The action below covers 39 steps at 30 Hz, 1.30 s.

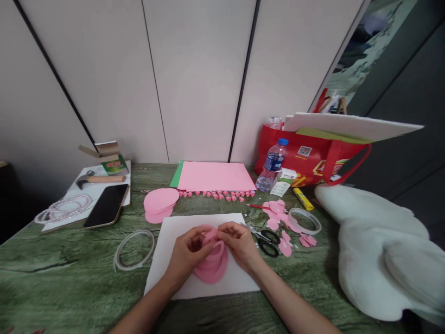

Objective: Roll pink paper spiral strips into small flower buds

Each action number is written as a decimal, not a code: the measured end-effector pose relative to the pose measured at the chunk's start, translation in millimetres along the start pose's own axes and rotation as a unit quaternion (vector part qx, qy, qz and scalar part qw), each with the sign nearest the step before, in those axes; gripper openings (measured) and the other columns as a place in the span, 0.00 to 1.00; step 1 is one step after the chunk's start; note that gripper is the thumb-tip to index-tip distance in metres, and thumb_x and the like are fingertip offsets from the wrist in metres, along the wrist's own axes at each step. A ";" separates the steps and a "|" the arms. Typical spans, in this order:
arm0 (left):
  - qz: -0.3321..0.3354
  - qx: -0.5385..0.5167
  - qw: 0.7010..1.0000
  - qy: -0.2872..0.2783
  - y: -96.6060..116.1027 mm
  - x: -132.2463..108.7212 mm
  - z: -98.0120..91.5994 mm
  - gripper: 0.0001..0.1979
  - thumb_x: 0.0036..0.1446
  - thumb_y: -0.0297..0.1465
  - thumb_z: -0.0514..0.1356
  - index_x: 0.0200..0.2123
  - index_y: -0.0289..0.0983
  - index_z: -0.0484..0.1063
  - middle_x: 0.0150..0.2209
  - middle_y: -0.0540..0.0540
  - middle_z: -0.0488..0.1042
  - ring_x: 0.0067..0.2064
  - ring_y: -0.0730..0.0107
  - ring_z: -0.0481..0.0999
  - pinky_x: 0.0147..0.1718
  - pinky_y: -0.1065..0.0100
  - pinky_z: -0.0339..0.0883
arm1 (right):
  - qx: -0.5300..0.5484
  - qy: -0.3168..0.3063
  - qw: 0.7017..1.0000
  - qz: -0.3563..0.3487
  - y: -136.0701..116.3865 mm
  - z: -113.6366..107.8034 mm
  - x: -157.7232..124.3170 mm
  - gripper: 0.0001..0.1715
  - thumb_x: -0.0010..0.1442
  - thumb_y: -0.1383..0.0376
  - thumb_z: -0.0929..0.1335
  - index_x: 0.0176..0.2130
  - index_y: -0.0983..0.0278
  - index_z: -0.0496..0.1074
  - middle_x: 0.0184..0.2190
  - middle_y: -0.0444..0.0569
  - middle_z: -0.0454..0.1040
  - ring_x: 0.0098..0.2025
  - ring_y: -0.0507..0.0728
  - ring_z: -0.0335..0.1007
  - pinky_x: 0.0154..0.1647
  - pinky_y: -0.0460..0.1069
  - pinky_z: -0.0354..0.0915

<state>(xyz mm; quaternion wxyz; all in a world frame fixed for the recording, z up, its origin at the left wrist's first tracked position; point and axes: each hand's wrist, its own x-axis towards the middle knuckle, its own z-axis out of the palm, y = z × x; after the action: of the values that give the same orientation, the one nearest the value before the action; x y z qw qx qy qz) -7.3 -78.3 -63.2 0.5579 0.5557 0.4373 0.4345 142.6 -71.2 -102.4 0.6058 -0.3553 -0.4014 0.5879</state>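
A pink paper flower point(212, 269) of layered, curled pieces lies on a white sheet point(194, 292) in front of me. My left hand point(189, 253) pinches the flower's upper edge between thumb and fingers. From the other side my right hand point(238, 241) grips the same upper part, its fingertips close to the left ones. What exactly sits between the fingertips is partly hidden. Just right of my right hand lie black-handled scissors point(267, 243), their blades partly over the sheet's edge.
Pink paper circles point(162, 202), several small pink rolled pieces point(222, 195) and a pink paper stack point(215, 176) lie behind. Tape rolls point(134, 250) flank the sheet. At right are paper scraps point(276, 211), a glue stick point(303, 198), a bottle point(273, 164) and a white cushion point(382, 250); at left, a phone point(107, 206).
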 end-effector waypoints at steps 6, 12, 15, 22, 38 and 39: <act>-0.001 0.000 1.000 -0.005 -1.6 -0.2 -0.3 0.19 0.40 0.34 0.64 0.38 0.33 0.71 0.19 0.54 0.67 0.22 0.76 0.66 0.21 0.75 0.57 | 0.005 0.010 1.000 0.000 -0.4 1.3 0.3 0.08 0.40 0.66 0.74 0.26 0.62 0.76 0.23 0.43 0.76 0.25 0.52 0.70 0.30 0.47 0.65; 0.003 -0.006 1.000 0.012 2.4 -0.4 -0.2 0.18 0.41 0.34 0.64 0.37 0.33 0.72 0.20 0.52 0.69 0.23 0.75 0.67 0.22 0.75 0.58 | 0.002 -0.018 1.000 0.012 -3.5 2.5 -1.8 0.10 0.44 0.65 0.72 0.32 0.62 0.77 0.31 0.47 0.78 0.32 0.55 0.72 0.37 0.49 0.66; 0.003 -0.005 1.000 0.019 2.1 0.1 -0.7 0.16 0.41 0.33 0.64 0.35 0.32 0.72 0.20 0.52 0.70 0.23 0.75 0.67 0.22 0.75 0.58 | -0.006 -0.028 1.000 0.007 -3.6 2.5 -1.8 0.10 0.45 0.65 0.72 0.33 0.62 0.77 0.34 0.48 0.78 0.35 0.56 0.72 0.40 0.50 0.65; -0.008 -0.003 1.000 0.009 2.4 -0.8 2.4 0.12 0.41 0.32 0.64 0.30 0.31 0.72 0.18 0.53 0.68 0.21 0.78 0.65 0.20 0.77 0.56 | 0.001 -0.024 1.000 -0.002 -1.0 1.0 -0.5 0.07 0.43 0.67 0.73 0.29 0.63 0.76 0.26 0.46 0.78 0.29 0.52 0.71 0.33 0.46 0.65; 0.006 0.008 1.000 0.026 -1.6 -0.4 -0.5 0.11 0.43 0.32 0.63 0.32 0.32 0.73 0.19 0.50 0.72 0.21 0.75 0.68 0.20 0.76 0.61 | -0.007 -0.046 0.999 0.020 -0.8 3.2 -2.6 0.09 0.44 0.65 0.72 0.31 0.63 0.76 0.33 0.49 0.78 0.35 0.55 0.72 0.40 0.50 0.65; 0.008 0.005 1.000 0.025 -1.4 -0.3 -0.7 0.11 0.43 0.31 0.63 0.32 0.32 0.73 0.20 0.49 0.73 0.22 0.75 0.69 0.21 0.75 0.61 | -0.008 -0.047 0.999 0.020 -0.9 3.4 -2.5 0.09 0.44 0.65 0.72 0.31 0.63 0.76 0.34 0.49 0.78 0.36 0.56 0.72 0.40 0.50 0.65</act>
<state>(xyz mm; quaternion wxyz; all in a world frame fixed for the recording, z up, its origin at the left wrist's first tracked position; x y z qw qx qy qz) -8.1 -78.5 -64.6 0.5407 0.5504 0.4489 0.4508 140.0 -73.9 -100.4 0.5718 -0.3402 -0.4266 0.6126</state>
